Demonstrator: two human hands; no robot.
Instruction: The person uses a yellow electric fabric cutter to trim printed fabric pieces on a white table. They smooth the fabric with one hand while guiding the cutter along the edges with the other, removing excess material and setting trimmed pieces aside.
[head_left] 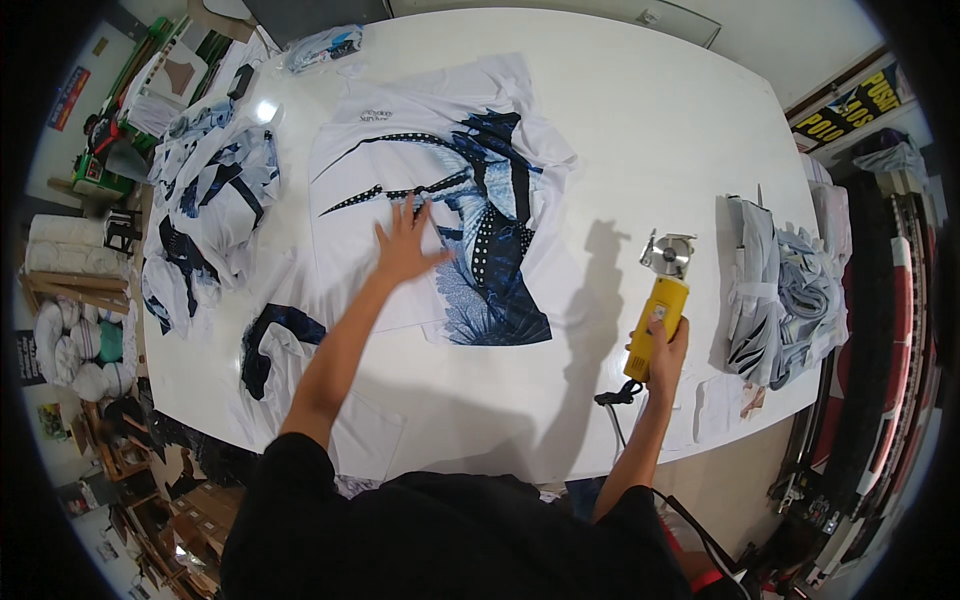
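Observation:
My left hand lies flat with its fingers spread on a white fabric piece. A blue and black print of a spotted ray-like or fish-like shape covers much of that cloth. In my right hand is a yellow electric rotary cutter, held upright over the right part of the table. Its round metal blade points away from me, apart from the fabric. A black cord hangs from the cutter's lower end.
The white table fills the middle. Crumpled blue and white fabric heaps at the left, with more scraps nearer me. Grey-blue bundles lie at the right edge. A plastic-wrapped pack rests at the far left.

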